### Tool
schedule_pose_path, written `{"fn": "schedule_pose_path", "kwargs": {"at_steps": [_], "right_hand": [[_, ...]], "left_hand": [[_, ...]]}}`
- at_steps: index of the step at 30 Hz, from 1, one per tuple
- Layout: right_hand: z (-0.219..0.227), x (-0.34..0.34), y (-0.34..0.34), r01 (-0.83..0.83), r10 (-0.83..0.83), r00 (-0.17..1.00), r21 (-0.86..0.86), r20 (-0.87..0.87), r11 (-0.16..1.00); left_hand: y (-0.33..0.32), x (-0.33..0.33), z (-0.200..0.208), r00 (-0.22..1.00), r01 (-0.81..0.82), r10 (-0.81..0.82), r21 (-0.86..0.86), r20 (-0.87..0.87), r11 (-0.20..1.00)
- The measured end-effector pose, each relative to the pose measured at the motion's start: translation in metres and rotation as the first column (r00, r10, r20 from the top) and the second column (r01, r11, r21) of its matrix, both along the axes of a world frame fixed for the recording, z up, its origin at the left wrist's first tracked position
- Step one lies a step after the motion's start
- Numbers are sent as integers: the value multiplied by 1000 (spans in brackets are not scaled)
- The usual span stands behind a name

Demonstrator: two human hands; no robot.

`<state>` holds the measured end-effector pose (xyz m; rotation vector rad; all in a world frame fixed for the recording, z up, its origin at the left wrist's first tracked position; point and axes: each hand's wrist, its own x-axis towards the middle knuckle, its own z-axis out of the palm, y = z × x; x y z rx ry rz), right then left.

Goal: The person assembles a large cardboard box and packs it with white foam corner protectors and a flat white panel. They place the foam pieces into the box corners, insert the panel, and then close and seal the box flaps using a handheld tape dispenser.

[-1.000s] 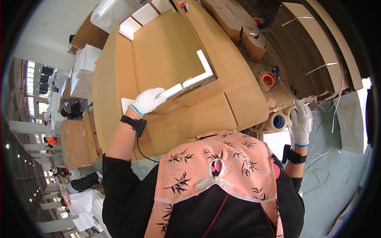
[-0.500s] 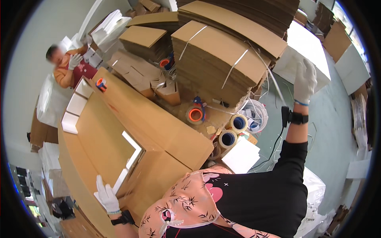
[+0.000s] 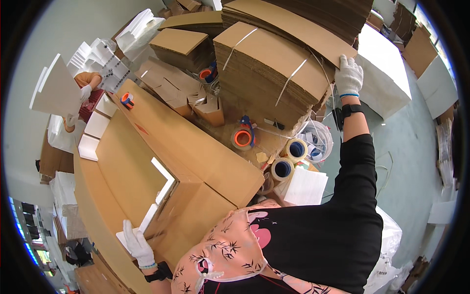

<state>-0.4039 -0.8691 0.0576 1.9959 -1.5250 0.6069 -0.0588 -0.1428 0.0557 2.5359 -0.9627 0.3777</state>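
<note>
Both my hands wear white knitted gloves. My left hand (image 3: 137,246) lies open at the near corner of a large cardboard box (image 3: 205,166), fingers stretched out. It touches a white foam strip (image 3: 148,218) that lines the box's inner edge; part of a foam piece shows beside its fingers. At the far right, my right hand (image 3: 349,76) rests on the corner of the top sheet of a tall stack of flat cardboard (image 3: 293,32). Its fingers lie on the sheet; its thumb is hard to make out. White foam pieces (image 3: 97,122) also line the box's far end.
Another person's gloved hand (image 3: 86,92) holds white foam boards (image 3: 58,90) beyond the box. Orange-and-blue tape dispensers (image 3: 243,137), tape rolls (image 3: 282,169), a clear bucket (image 3: 318,139) and white sheets (image 3: 306,186) lie nearby. A strapped cardboard stack (image 3: 269,63) stands behind them.
My right hand has moved left from above the floor onto the cardboard stack's corner. My left hand has barely shifted. The other person now holds up foam boards.
</note>
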Motion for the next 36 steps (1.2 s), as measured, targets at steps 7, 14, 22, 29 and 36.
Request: {"fn": "schedule_pose_path", "kwargs": {"at_steps": [7,14,22,29,36], "right_hand": [[21,-15,50,-248,297,949,-337,102,908],[53,-74,233,-267,265,680,-106,683,958],[27,-52,397,-728,-169,-520,-331,837,600],[-6,22,426,-954,-506,-301,-255,808,159],[-25,40,447,-995,-592,-95,-97,801,27]], "left_hand": [[8,-3,1,999,33,-33,29,-3,999],[-6,-7,21,992,115,-110,68,-63,991],[17,24,33,603,-105,-550,-741,-577,663],[22,65,32,334,-249,-880,-932,-339,264],[78,93,4,518,-509,-681,-826,-518,242]]}}
